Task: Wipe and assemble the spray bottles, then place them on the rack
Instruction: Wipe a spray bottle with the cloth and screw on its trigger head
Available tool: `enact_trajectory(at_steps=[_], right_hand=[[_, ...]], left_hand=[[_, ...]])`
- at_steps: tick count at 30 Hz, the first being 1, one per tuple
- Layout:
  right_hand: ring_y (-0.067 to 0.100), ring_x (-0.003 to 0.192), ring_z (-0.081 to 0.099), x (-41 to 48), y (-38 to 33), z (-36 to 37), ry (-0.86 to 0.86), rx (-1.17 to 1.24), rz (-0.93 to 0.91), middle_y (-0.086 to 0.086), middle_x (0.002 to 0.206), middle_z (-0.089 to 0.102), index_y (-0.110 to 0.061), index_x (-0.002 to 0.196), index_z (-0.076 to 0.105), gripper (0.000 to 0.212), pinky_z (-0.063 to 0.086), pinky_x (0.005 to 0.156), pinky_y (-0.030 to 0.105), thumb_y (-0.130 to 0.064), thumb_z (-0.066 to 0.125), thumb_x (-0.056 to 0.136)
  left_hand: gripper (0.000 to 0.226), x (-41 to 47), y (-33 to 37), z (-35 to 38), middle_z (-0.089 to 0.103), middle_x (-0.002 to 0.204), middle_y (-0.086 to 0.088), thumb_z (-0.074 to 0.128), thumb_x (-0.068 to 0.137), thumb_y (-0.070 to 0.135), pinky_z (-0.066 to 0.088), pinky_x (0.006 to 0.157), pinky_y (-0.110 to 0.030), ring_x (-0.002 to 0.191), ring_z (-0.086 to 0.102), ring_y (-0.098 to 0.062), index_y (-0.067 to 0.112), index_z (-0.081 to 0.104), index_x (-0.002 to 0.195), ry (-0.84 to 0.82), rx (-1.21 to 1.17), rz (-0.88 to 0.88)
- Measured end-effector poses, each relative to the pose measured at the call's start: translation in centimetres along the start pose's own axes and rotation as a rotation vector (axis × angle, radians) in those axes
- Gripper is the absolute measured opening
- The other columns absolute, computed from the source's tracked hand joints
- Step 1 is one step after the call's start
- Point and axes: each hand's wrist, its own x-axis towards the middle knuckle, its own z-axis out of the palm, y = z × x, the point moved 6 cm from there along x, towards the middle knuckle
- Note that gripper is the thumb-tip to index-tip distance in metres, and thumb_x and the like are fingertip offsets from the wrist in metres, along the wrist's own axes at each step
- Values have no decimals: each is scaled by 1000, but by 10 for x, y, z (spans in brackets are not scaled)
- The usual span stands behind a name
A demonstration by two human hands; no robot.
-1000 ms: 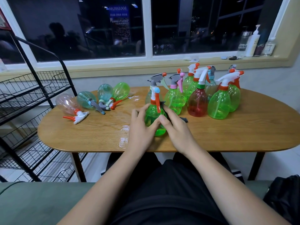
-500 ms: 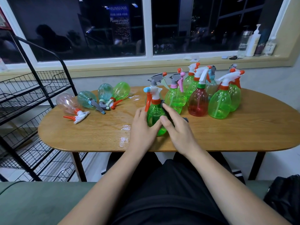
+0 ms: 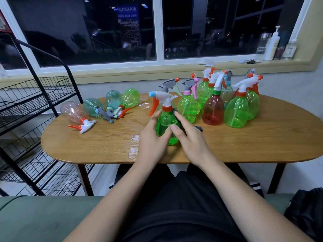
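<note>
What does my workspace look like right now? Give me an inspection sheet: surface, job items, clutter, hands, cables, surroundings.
Surface: wooden table, with wet patches near its front edge.
Job's things: green bottle upright, sprayer on. A cluster of bottles stands behind it, including a red bottle. Four bottles lie at the left, the nearest a clear bottle. A wire rack stands left of the table.
Clutter: pump bottle and small items on the window sill.
Hands: left hand grips the green bottle. Right hand presses a dark cloth against it.
Cables: nothing seen.
Surroundings: dark window, black bag at lower right.
</note>
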Motion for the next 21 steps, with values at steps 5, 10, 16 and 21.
enact_trajectory(at_steps=[5, 10, 16, 21], right_hand=[[-9, 155, 23, 0, -1, 2, -29, -11, 0, -19, 170, 30, -32, 167, 31, 75, 22, 126, 21, -65, 47, 102], [18, 151, 43, 7, 17, 2, -35, -88, 172, 2, 161, 50, -25, 164, 37, 82, 36, 122, 41, -77, 39, 101], [10, 150, 44, 2, 7, -2, 22, -39, 70, -6, 162, 50, -26, 163, 39, 81, 36, 123, 36, -77, 39, 100], [-8, 154, 28, -4, -3, -3, 31, 3, -51, -18, 168, 36, -30, 166, 35, 69, 24, 123, 15, -63, 43, 105]], left_hand=[[71, 5, -2, 3, 53, 147, 15, 79, 92, 41, 38, 111, -13, 134, 48, 7, 24, 50, 155, -9, 64, 32], [73, 4, -4, 0, 47, 124, 7, 79, 90, 44, 39, 97, -7, 117, 50, 1, 31, 50, 155, 9, 48, 26], [74, 1, 0, -1, 57, 136, 15, 73, 88, 54, 45, 102, -17, 124, 54, 4, 33, 48, 155, 17, 47, 23], [82, 0, 1, 4, 63, 143, 16, 61, 82, 64, 53, 105, -31, 125, 63, -5, 31, 44, 156, -48, 12, -27]])
